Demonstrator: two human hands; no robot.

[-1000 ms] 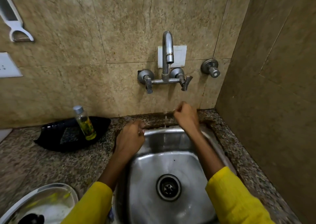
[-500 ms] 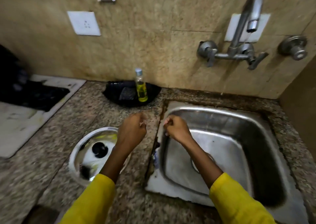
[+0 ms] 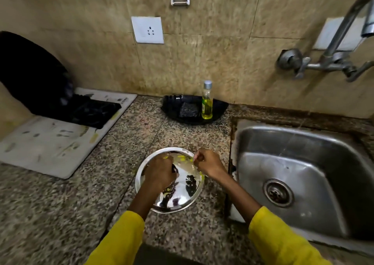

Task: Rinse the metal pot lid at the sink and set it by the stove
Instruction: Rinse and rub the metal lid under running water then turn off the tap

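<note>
here, nearest the camera, two yellow sleeves [image 3: 121, 238] lead up to the hands. the pot lid [image 3: 174, 192] lies flat on the granite counter [image 3: 60, 214], directly under the left hand [image 3: 160, 172], which is curled over its dark knob; whether the fingers actually close on the knob i cannot tell (the hand covers it). the right hand [image 3: 209, 164] is a loose fist at the lid's far right rim, apparently empty. being round, the lid has no long axis. the sink [image 3: 293, 143] lies just to the right, so the lift likely goes rightward. yellow scraps cling to the lid's far edge. farther back stand a bottle [image 3: 206, 101] and, at left, the stove [image 3: 60, 141]. the tap [image 3: 334, 48] is cut off at the right edge.
</note>
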